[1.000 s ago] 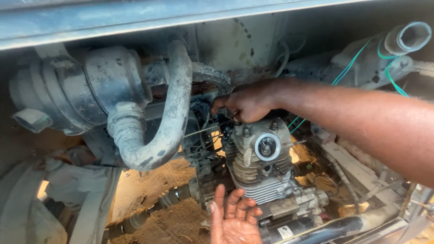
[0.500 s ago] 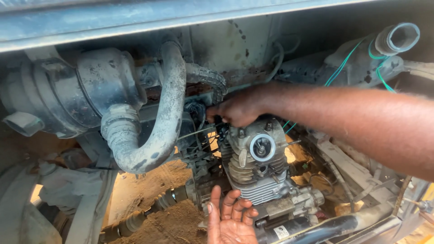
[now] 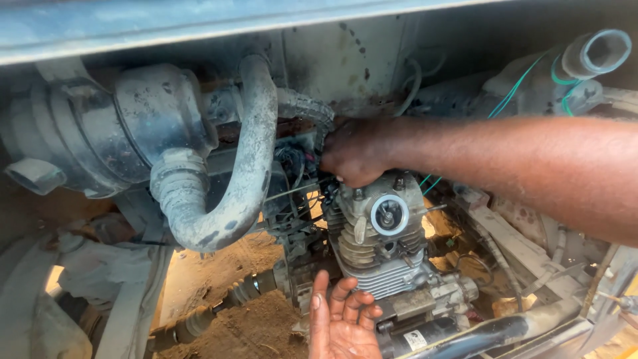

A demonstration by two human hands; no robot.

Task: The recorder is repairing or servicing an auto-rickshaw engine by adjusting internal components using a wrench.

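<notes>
Right hand (image 3: 355,151) lay curled on top of the engine (image 3: 382,233), behind the curved hose (image 3: 246,166); whether it gripped anything could not be told. Left hand (image 3: 342,319) was open, palm up, empty, under the engine.

You look into a shady spot, but it is bright enough to see well. Sunlight comes up from the sandy ground (image 3: 219,292) below, glowing orange. The top corners are dark. The finned engine (image 3: 382,233) looks sharp, and the edges look a bit soft.
</notes>
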